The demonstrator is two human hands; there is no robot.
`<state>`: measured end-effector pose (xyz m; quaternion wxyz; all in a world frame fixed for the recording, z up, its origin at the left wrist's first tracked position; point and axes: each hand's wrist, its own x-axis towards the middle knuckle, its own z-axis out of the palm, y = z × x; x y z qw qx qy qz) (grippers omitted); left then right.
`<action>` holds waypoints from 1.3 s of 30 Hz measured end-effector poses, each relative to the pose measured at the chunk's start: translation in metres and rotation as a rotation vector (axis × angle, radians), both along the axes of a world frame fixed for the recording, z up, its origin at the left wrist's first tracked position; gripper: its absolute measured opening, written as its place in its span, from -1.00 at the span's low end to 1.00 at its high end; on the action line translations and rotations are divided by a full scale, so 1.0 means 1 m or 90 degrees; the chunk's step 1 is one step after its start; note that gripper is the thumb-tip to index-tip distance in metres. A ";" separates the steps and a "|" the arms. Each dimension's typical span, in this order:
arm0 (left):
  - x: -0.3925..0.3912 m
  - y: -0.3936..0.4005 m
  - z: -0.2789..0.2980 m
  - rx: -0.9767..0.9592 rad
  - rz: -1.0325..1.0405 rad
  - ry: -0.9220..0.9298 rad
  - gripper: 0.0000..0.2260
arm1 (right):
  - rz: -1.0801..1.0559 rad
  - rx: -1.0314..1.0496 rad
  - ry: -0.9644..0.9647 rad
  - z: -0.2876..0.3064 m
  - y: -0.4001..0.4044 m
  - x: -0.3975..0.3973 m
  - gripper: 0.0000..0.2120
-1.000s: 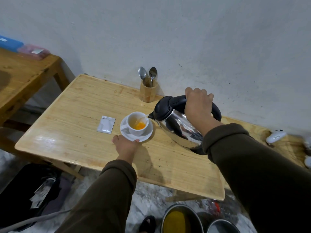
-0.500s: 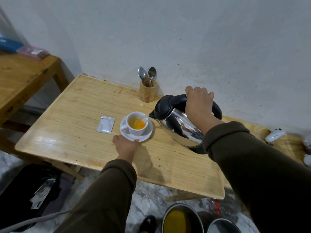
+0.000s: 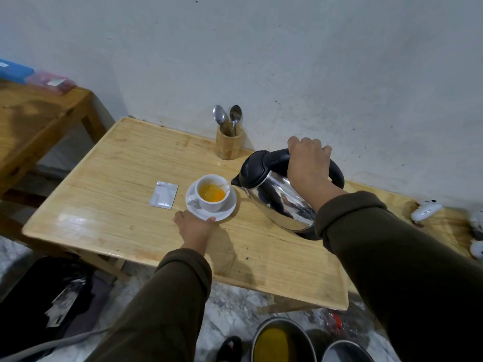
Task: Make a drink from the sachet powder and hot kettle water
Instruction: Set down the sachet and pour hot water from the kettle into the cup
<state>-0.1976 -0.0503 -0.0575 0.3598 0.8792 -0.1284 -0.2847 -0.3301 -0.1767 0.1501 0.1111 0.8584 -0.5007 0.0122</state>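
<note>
Head view: right hand (image 3: 307, 163) fingers wrap the tilted kettle (image 3: 277, 197) handle; left hand (image 3: 194, 226) fingers touch the saucer (image 3: 224, 211) rim.

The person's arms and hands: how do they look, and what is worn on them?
Both arms wear long, loose sleeves of dark olive-brown cloth, plain and without markings. The left sleeve ends in a ribbed cuff at the wrist, and the right sleeve ends the same way. The left hand and right hand are bare: no gloves, rings, watch or bracelet can be seen.
</note>
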 end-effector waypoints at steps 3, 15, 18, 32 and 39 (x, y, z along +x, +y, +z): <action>0.000 0.000 -0.001 -0.002 0.002 0.000 -0.38 | 0.001 0.000 0.001 0.000 0.000 0.000 -0.75; 0.000 0.000 -0.001 0.002 0.004 0.001 -0.37 | 0.003 0.000 -0.007 0.000 0.000 0.001 -0.76; 0.000 0.000 -0.002 -0.003 0.010 0.004 -0.36 | 0.005 0.006 -0.017 0.000 0.000 0.001 -0.75; 0.001 0.002 -0.005 0.000 -0.024 -0.004 -0.38 | -0.066 0.076 -0.195 0.000 -0.005 -0.026 -0.82; -0.005 0.007 0.002 -0.078 0.008 0.001 -0.28 | -0.234 0.094 -0.357 -0.003 -0.008 -0.056 -0.80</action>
